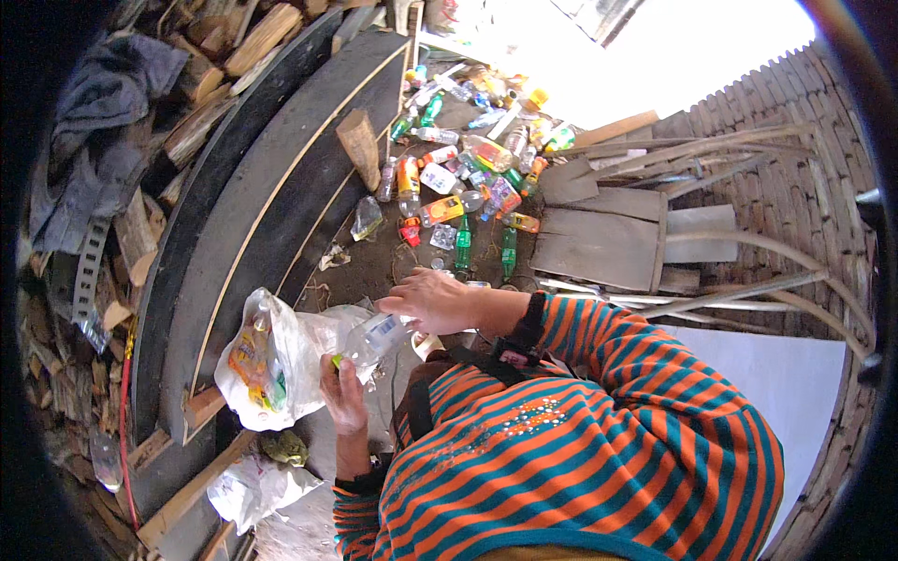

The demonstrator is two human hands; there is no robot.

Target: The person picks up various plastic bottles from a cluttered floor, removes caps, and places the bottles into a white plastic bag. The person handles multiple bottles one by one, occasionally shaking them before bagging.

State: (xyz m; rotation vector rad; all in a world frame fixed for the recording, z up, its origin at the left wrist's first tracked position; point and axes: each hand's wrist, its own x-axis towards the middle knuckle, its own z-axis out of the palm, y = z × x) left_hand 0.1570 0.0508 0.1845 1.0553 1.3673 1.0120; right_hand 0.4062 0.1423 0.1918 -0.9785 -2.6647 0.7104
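Note:
Between my two hands is a clear plastic bottle [376, 338] with a pale label and a yellow-green cap. My left hand [344, 400] has its fingers at the cap end. At the other end, my right hand [436, 303] grips the bottle from above, hiding its base. Right beside them, a white plastic bag [298, 389] gapes towards the left. Inside its mouth lie crumpled bottles, one with an orange label [250, 357] and something green.
Many loose plastic bottles [449, 208] litter the ground ahead. Black boards [280, 168] and stacked firewood [200, 133] line the left. Shovels [600, 238] lie on the right near a pale sheet [765, 393]. Another white bag [259, 487] rests at lower left.

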